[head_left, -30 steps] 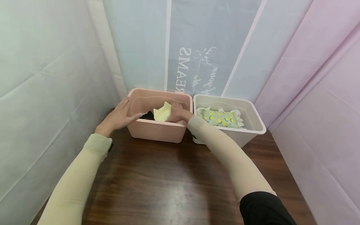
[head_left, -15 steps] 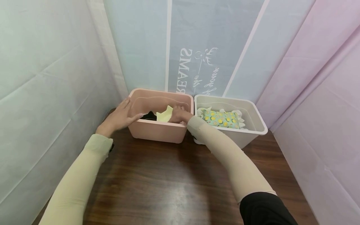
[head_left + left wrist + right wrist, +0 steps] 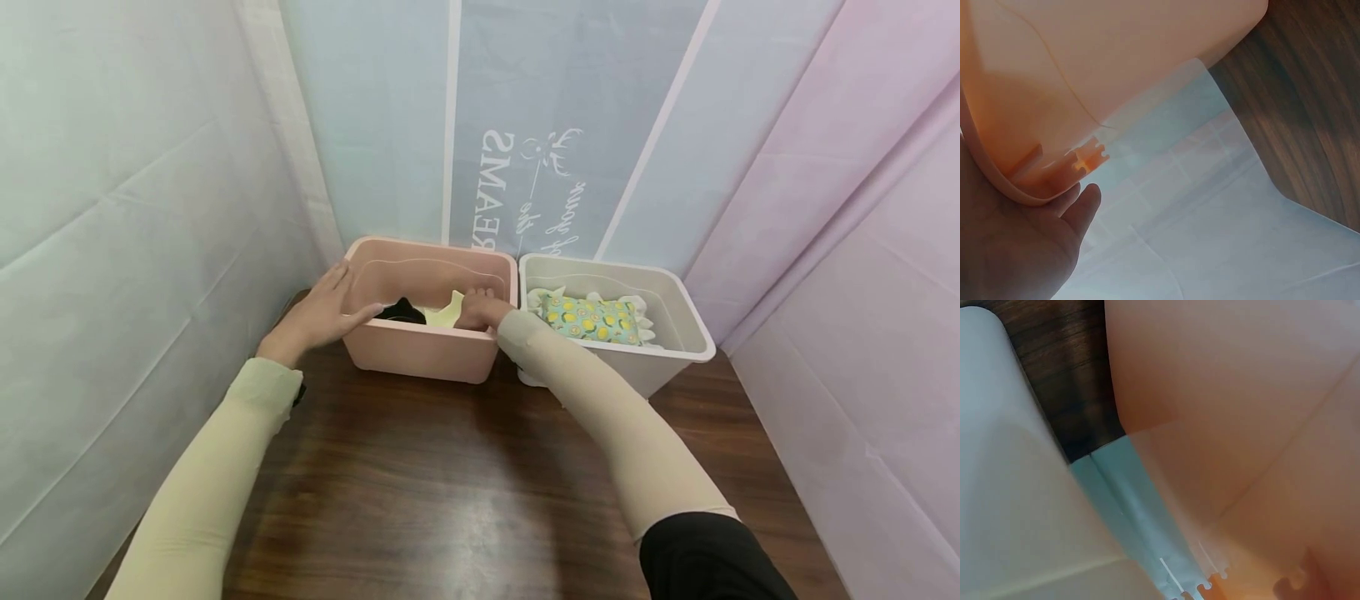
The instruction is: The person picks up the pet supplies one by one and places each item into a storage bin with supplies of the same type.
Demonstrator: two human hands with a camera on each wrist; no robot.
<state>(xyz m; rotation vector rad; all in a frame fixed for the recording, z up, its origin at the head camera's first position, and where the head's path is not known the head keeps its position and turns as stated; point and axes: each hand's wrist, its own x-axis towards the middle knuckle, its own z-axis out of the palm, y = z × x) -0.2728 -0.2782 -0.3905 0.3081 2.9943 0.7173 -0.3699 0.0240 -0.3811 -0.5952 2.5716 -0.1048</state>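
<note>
In the head view my right hand (image 3: 480, 310) reaches down inside the pink bin (image 3: 420, 354) at its right end. It holds a pale yellow, bowl-like piece (image 3: 446, 312) with a pointed, cat-ear edge. The bin's front wall hides the lower part of that piece and some of the fingers. Left of it in the bin lies a black piece (image 3: 402, 312) with a similar pointed edge. My left hand (image 3: 317, 312) rests on the bin's left rim with its fingers straight. The left wrist view shows that hand at the bin's rounded corner.
A white bin (image 3: 637, 367) stands just right of the pink one. Inside it lies a teal, lemon-print cushion (image 3: 592, 319) with white frills. Both bins are on a dark wooden floor (image 3: 420, 483). Fabric curtains (image 3: 375, 125) close off the back and sides.
My right hand and the yellow piece have moved lower in the pink bin and slightly right, so more of the black piece shows. My left hand has stayed on the rim.
</note>
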